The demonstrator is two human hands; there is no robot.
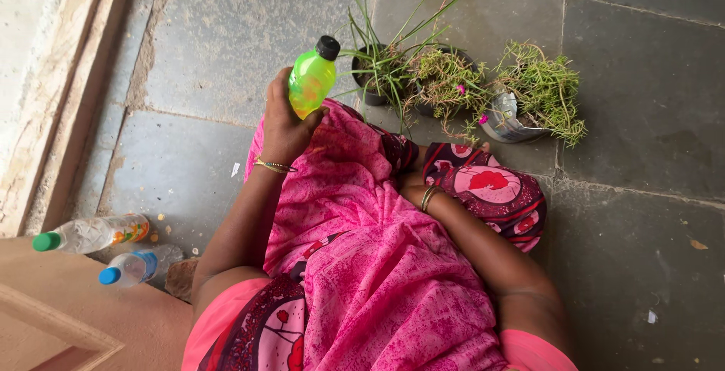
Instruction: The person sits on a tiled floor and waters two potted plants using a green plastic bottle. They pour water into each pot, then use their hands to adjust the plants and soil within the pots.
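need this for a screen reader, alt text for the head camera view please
Seen from above, a person in pink cloth holds a green bottle with a black cap in the left hand, near three small potted plants on a stone floor. The right hand is hidden in the cloth.

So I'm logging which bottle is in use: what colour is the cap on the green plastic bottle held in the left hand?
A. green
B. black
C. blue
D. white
B: the left hand is wrapped round the bright green plastic bottle, whose screw cap is black; the green-capped clear plastic bottle and the blue-capped clear plastic bottle lie on the floor.
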